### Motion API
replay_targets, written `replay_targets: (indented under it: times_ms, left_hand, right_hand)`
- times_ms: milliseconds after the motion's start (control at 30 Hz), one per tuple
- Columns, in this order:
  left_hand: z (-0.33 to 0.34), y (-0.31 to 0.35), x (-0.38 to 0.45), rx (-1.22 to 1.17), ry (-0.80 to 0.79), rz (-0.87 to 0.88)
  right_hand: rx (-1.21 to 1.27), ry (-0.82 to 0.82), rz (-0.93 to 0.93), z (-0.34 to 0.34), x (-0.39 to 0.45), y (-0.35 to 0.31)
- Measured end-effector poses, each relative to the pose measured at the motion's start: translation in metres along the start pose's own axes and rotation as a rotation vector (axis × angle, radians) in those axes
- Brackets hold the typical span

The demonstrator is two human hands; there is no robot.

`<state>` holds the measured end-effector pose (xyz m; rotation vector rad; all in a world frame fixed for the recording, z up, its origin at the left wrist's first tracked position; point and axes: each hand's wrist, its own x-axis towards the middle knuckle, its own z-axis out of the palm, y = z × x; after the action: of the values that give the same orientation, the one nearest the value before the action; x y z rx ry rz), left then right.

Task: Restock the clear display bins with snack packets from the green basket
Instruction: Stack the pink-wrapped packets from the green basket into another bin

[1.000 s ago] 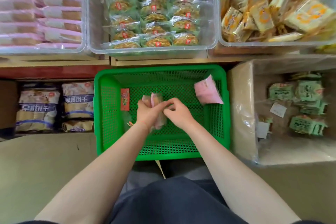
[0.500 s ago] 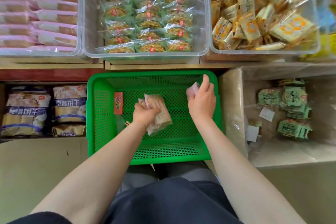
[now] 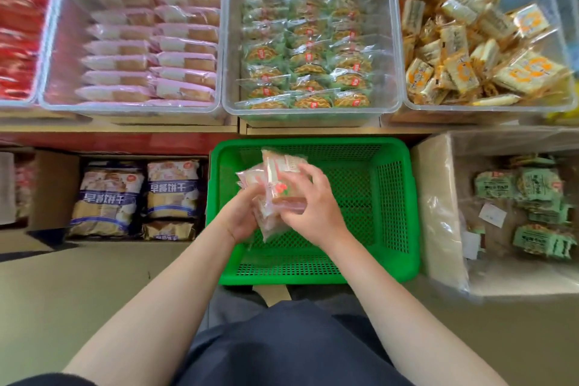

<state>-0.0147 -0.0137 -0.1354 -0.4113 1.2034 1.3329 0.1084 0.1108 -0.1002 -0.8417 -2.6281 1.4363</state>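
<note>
Perforated green basket [image 3: 391, 197] below; both hands grip crinkly pink packets [image 3: 275, 185].

The right hand [image 3: 313, 207], seen half a second ago at the pink packet by the basket's two o'clock wall, has been brought to the left hand [image 3: 239, 216]. The packets [image 3: 275, 188] are now gripped together by both hands above the green basket [image 3: 391, 197], toward its ten o'clock side.

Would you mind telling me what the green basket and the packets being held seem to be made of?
Green basket: apparently moulded plastic, glossy, with perforated mesh walls. Packets, held by the left hand and right hand: thin clear plastic film, shiny and crinkled, contents showing through.
</note>
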Motion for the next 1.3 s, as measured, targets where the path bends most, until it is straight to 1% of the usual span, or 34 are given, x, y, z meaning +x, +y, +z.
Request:
replay_targets:
  times_ms: [33, 67, 100, 167, 267, 333, 367, 433, 500, 600, 667, 700, 767, 833, 900, 1000, 1067, 1133, 1200, 1300]
  left_hand:
    - [-0.007, 0.007, -0.008, 0.014, -0.034, 0.021]
    - [-0.016, 0.014, -0.016, 0.018, -0.055, 0.035]
    - [-0.025, 0.021, -0.024, 0.011, -0.073, 0.047]
    - [-0.047, 0.034, -0.038, 0.004, -0.090, 0.060]
    - [-0.086, 0.060, -0.062, 0.036, -0.140, 0.063]
    - [-0.119, 0.083, -0.080, 0.060, -0.168, 0.081]
    - [-0.137, 0.097, -0.091, 0.066, -0.178, 0.092]
    - [-0.174, 0.125, -0.108, 0.089, -0.186, 0.103]
    - [-0.200, 0.154, -0.129, 0.128, -0.241, 0.117]
    - [-0.226, 0.194, -0.156, 0.232, -0.276, 0.151]
    - [-0.242, 0.218, -0.163, 0.370, -0.296, 0.165]
    - [-0.248, 0.228, -0.166, 0.450, -0.315, 0.167]
    - [-0.256, 0.248, -0.168, 0.521, -0.301, 0.189]
    - [-0.255, 0.267, -0.169, 0.518, -0.282, 0.246]
    - [-0.250, 0.286, -0.170, 0.415, -0.252, 0.330]
    - [-0.241, 0.311, -0.162, 0.239, -0.127, 0.473]
    - [-0.235, 0.326, -0.152, 0.212, -0.043, 0.540]
    - [-0.228, 0.338, -0.140, 0.217, 0.012, 0.555]
    - [-0.222, 0.346, -0.125, 0.234, 0.054, 0.543]
    - [-0.214, 0.351, -0.104, 0.353, 0.111, 0.506]
  right_hand:
    - [-0.008, -0.060, 0.013, 0.006, -0.001, -0.012]
    - [0.009, -0.086, 0.037, 0.012, -0.001, -0.024]
    - [0.052, -0.076, 0.062, 0.017, 0.000, -0.038]
    - [0.156, 0.026, 0.113, 0.030, 0.006, -0.066]
    - [0.113, 0.230, 0.121, 0.058, 0.021, -0.109]
    - [0.193, 0.268, 0.163, 0.078, 0.031, -0.144]
    - [0.261, 0.243, 0.228, 0.089, 0.036, -0.161]
    - [0.366, 0.125, 0.390, 0.111, 0.045, -0.196]
    - [0.468, 0.038, 0.475, 0.135, 0.055, -0.224]
    - [0.644, 0.051, 0.473, 0.161, 0.066, -0.263]
    - [0.804, 0.051, 0.456, 0.168, 0.073, -0.286]
    - [0.851, 0.050, 0.444, 0.168, 0.076, -0.295]
    - [0.875, 0.096, 0.431, 0.165, 0.082, -0.307]
    - [0.888, 0.192, 0.448, 0.157, 0.090, -0.313]
    - [0.918, 0.277, 0.464, 0.146, 0.102, -0.316]
    - [0.886, 0.317, 0.482, 0.125, 0.121, -0.318]
    - [0.830, 0.320, 0.452, 0.111, 0.140, -0.317]
    - [0.705, 0.332, 0.404, 0.098, 0.165, -0.316]
    - [0.509, 0.357, 0.363, 0.086, 0.195, -0.317]
    - [0.297, 0.394, 0.303, 0.078, 0.244, -0.315]
